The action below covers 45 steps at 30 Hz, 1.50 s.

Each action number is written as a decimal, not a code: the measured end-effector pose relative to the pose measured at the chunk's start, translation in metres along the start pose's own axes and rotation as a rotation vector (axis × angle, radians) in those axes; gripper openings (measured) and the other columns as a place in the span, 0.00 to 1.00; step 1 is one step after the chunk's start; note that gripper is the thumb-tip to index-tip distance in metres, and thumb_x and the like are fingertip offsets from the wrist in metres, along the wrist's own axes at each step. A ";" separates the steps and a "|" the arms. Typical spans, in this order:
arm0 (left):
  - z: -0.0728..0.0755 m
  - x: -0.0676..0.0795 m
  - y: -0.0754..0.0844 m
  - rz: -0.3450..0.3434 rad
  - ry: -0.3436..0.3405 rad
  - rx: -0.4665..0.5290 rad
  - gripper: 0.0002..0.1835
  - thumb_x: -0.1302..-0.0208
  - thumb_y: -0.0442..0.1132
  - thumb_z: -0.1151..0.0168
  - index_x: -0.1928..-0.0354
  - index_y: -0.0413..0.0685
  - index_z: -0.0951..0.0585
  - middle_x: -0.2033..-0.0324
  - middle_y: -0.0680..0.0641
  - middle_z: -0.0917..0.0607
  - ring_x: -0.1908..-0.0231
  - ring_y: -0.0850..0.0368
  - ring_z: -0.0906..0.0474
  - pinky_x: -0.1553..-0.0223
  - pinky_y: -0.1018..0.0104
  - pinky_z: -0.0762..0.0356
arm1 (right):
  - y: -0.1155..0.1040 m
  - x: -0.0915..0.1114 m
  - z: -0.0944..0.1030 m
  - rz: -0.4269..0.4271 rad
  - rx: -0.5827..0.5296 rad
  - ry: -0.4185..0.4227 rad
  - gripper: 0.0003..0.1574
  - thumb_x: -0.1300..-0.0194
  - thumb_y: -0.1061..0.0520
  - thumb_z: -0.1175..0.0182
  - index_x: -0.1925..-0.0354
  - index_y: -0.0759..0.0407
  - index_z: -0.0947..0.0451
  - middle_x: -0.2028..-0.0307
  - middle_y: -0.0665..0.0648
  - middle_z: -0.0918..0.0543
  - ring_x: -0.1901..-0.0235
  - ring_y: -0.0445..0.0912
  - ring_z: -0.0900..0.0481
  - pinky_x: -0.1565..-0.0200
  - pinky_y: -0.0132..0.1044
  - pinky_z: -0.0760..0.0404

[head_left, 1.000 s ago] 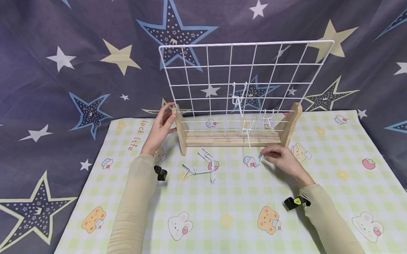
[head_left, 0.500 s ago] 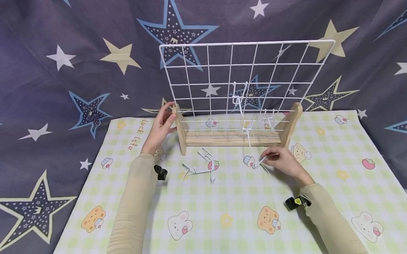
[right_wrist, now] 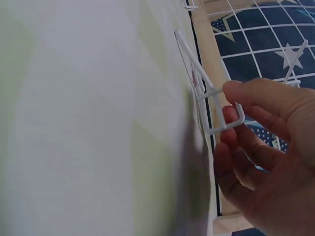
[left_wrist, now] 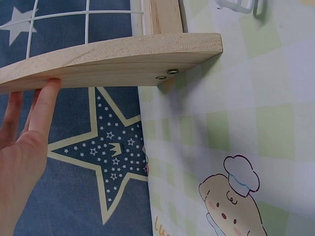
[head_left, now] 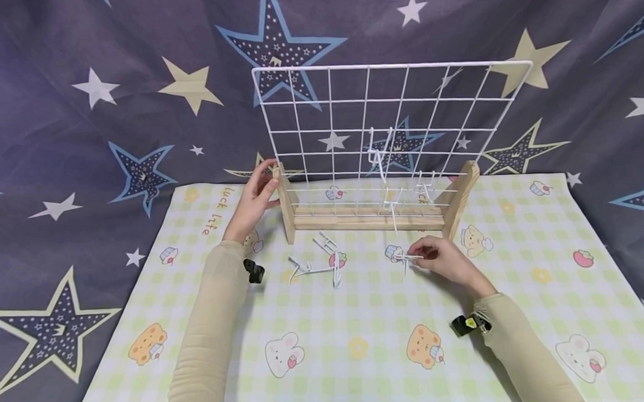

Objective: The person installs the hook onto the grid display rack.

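Observation:
A white wire grid rack [head_left: 350, 100] with a wooden base stands at the back of the table. My left hand [head_left: 254, 198] holds its left wooden side piece [head_left: 285, 205]; in the left wrist view the thumb lies on the outer face and the other fingers pass behind the edge. In front of the rack's right end, my right hand [head_left: 443, 258] pinches a white wire hook [right_wrist: 209, 96] between thumb and fingers, low over the cloth. Several similar hooks [head_left: 375, 156] hang on the grid, right of its middle.
Loose white wire hooks [head_left: 329, 244] lie on the checked tablecloth [head_left: 359, 310] in front of the rack, between the hands. A dark star-patterned curtain [head_left: 132, 53] hangs close behind the rack.
The hook in my right hand has turned between the fingers, its prongs now pointing another way. My right hand has shifted slightly left and down; the left hand stays on the rack.

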<state>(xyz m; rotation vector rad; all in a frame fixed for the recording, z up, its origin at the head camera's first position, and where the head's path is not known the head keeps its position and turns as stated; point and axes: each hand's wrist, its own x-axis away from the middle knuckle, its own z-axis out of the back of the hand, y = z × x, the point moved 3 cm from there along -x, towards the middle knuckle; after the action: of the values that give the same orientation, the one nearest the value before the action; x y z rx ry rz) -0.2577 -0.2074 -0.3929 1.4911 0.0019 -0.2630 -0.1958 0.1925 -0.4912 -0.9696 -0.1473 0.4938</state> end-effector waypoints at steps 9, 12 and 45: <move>0.000 0.000 0.000 -0.003 0.003 0.000 0.26 0.25 0.36 0.54 0.28 0.46 0.43 0.43 0.35 0.31 0.44 0.44 0.31 0.46 0.41 0.25 | -0.008 -0.003 -0.004 0.020 0.023 0.020 0.08 0.45 0.71 0.34 0.65 0.66 0.18 0.72 0.52 0.21 0.71 0.43 0.26 0.69 0.30 0.22; 0.000 0.000 0.000 0.002 0.006 0.002 0.26 0.25 0.36 0.54 0.28 0.47 0.42 0.44 0.37 0.31 0.45 0.45 0.31 0.46 0.41 0.25 | -0.010 -0.004 -0.006 0.013 0.020 0.004 0.08 0.45 0.72 0.35 0.65 0.65 0.19 0.72 0.52 0.22 0.71 0.44 0.26 0.69 0.30 0.22; 0.000 0.000 0.000 -0.007 0.004 -0.014 0.26 0.25 0.37 0.54 0.28 0.47 0.42 0.48 0.41 0.29 0.49 0.51 0.29 0.46 0.39 0.25 | 0.001 0.010 0.006 -0.106 -0.119 0.024 0.08 0.41 0.71 0.37 0.61 0.72 0.20 0.69 0.59 0.19 0.70 0.44 0.23 0.67 0.29 0.20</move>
<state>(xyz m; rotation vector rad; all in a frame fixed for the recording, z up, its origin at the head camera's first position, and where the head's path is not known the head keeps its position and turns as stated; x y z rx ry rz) -0.2577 -0.2070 -0.3931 1.4779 0.0128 -0.2652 -0.1889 0.2021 -0.4899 -1.0777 -0.2073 0.3791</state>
